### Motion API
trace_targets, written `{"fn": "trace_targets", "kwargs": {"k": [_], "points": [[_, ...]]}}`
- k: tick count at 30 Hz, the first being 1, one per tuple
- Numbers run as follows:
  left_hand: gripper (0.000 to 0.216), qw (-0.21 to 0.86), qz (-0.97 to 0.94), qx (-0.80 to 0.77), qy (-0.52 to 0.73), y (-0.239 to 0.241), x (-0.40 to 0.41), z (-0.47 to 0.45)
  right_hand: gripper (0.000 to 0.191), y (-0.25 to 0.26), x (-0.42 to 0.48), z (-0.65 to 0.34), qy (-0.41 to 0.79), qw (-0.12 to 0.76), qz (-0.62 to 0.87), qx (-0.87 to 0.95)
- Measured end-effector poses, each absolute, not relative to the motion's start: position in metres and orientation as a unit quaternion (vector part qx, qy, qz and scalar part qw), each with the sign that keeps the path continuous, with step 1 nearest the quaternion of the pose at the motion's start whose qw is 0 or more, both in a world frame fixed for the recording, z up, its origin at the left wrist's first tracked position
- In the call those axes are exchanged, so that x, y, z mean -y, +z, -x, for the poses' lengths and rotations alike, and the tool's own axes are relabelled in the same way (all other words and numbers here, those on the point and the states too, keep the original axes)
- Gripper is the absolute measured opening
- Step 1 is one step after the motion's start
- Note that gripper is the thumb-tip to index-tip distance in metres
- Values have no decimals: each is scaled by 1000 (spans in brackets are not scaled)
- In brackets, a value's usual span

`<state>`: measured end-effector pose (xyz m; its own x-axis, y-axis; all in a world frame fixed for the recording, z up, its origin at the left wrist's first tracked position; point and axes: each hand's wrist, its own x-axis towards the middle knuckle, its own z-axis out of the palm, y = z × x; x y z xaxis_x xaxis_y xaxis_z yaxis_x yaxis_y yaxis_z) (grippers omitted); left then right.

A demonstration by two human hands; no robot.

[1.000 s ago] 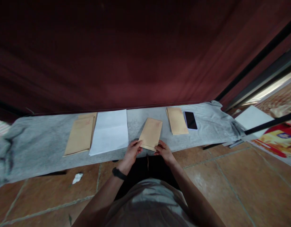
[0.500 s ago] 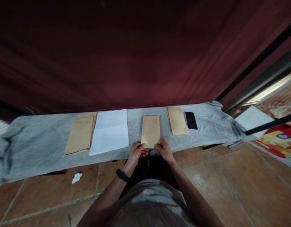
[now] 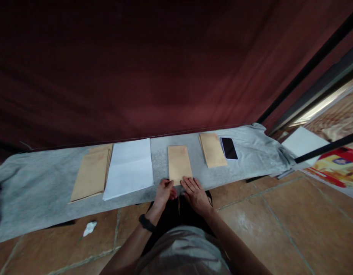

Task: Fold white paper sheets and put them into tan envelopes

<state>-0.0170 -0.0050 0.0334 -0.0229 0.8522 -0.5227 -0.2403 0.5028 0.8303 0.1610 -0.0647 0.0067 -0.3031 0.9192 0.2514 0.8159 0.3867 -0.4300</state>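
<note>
A brown paper envelope [image 3: 179, 163] lies on the grey cloth in front of me, its near edge at the front of the narrow table. My left hand [image 3: 164, 191] pinches its near left corner between thumb and fingers. Flat across its near right part rest the outstretched fingers of my right hand [image 3: 195, 193]. To the left are white paper sheets [image 3: 129, 168] and, beyond them, a stack of brown envelopes [image 3: 92, 173]. On the right lies a smaller pile of envelopes [image 3: 213, 149], with a dark-screened phone [image 3: 229, 148] beside it.
The grey cloth [image 3: 44, 183] covers the long narrow table. A dark red curtain [image 3: 153, 76] hangs right behind it. At the right are a black metal bar [image 3: 328, 147] and a red-and-yellow printed box [image 3: 337, 166]. A white scrap [image 3: 89, 228] lies on the tiled floor.
My right hand has gone from gripping the envelope's near right corner to lying flat on its near edge. My left hand keeps its pinch. The view has shifted slightly.
</note>
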Motion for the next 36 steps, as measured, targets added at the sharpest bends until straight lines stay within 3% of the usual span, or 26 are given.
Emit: {"fn": "trace_targets", "kwargs": {"k": [5,11,19,27,36], "points": [[15,528,-430,-582,445,48,1,24,57,3,65,-157,72,220,557,798],[33,636,-492,-429,412,59,-41,-12,51,-2,65,-152,43,228,572,787],[36,508,-697,-359,357,33,-116,-33,58,-2,62,-153,48,219,574,787],[39,473,-704,-388,361,21,-143,-46,59,-1,62,-154,62,210,579,786],[40,508,-737,-337,293,25,-104,-12,57,-6,62,-153,49,204,576,790]]}}
